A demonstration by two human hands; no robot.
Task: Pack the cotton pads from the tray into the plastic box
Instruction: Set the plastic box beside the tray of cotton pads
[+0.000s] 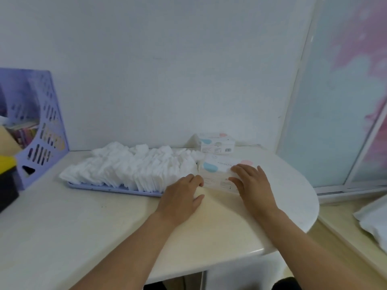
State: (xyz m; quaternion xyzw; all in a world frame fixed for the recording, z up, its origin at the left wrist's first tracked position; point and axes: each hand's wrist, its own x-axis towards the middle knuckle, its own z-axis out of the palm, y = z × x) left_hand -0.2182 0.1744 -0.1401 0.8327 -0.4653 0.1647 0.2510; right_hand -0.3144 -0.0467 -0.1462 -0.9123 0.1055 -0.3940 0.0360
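So the desk (104, 216) is a bit crowded: a purple file rack (45, 122) sits far left of the frame against the wall, with a yellow and black thing (7, 176) at the left edge that I can't make out. Lower right there's a white bag (374, 222) on a separate surface. Middle of the frame is the purple tray (117, 188), heaped with white cotton pads (134, 166) that spill over its edges. Just right of it sits the plastic box (217, 172), lid on, and a second box (216, 142) stands behind it by the wall.

My left hand (182, 193) lies flat on the desk, fingers relaxed, fingertips at the box's near left corner by the tray's end. My right hand (251, 183) rests on the lid, fingers spread and fairly straight, gripping nothing.
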